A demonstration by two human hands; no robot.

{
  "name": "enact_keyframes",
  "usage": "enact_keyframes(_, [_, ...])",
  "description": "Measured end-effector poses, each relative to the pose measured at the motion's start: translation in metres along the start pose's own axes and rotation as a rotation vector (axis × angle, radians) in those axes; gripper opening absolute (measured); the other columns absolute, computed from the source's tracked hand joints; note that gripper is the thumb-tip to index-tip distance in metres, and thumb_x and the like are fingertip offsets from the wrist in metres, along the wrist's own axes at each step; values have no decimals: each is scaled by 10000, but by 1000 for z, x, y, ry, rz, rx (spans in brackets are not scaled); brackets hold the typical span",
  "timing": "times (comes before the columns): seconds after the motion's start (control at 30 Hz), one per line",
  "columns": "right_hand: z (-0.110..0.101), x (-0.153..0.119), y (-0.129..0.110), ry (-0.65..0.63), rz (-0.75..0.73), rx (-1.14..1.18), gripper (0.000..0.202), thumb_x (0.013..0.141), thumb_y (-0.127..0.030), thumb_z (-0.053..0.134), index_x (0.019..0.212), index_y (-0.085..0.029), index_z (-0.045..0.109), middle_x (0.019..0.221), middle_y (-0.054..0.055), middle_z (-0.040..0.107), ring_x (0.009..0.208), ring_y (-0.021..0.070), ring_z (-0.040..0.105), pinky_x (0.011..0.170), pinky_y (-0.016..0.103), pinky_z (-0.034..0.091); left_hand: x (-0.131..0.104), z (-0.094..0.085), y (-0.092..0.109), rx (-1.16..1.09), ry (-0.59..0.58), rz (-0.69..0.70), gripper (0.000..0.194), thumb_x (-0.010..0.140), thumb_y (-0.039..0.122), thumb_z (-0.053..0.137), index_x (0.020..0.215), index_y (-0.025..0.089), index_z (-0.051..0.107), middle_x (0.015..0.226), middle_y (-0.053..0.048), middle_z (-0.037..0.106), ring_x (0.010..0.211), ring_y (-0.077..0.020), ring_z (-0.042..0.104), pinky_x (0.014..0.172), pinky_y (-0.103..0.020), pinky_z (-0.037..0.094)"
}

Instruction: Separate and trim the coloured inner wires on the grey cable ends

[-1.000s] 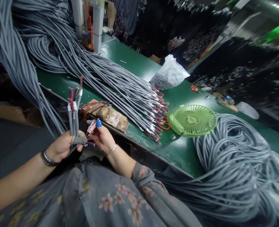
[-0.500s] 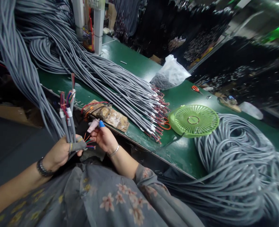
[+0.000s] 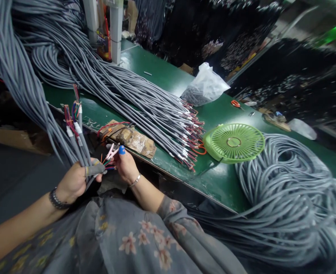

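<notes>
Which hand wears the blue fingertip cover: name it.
The right hand, wearing a silvery bracelet; the left hand, holding grey cables, has a grey digit cover instead.

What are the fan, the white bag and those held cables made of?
Fan: probably smooth plastic, given its moulded ribs. White bag: likely thin plastic film, crinkly and cloudy. Cables: maybe plastic or rubber outside, judging by their smooth, dull sheen.

Left of the green fan [image 3: 233,141], the left hand [image 3: 73,180] hides part of the gray cables [image 3: 84,148] it grips. The thin wires [image 3: 108,166] by the right hand [image 3: 126,167] are too tiny to count. A pink thing [image 3: 111,152] there is too small to name. Right of the fan, the view's edge cuts off a big cable coil [image 3: 287,194]. Beyond the fan, a dark pile [image 3: 301,72] looks blurry.
</notes>
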State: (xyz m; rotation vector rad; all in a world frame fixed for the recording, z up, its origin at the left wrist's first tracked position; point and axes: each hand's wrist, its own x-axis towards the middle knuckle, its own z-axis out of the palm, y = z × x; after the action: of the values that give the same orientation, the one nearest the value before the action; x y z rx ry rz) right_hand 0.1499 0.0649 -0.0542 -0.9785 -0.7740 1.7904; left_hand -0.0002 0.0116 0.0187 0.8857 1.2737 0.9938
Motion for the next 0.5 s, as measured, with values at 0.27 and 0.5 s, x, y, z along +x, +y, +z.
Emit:
enact_keyframes(0.27, [11,6,-3,0,150,246,478,1015,-680,828,967,-206,804,822,38,755,802,197,712,783,313,634,4,1,-5,35,-24,3,329,548,461,908,418,256,685,437,-36,631,466,-158,521,508,-289,447])
enact_keyframes(0.5, [5,-1,-8,-99,223,227,572,1028,-769,749,908,-210,744,816,31,759,694,164,664,652,276,610,-7,-5,-9,49,23,50,350,586,491,933,444,260,711,453,-37,651,476,-164,519,514,-299,439])
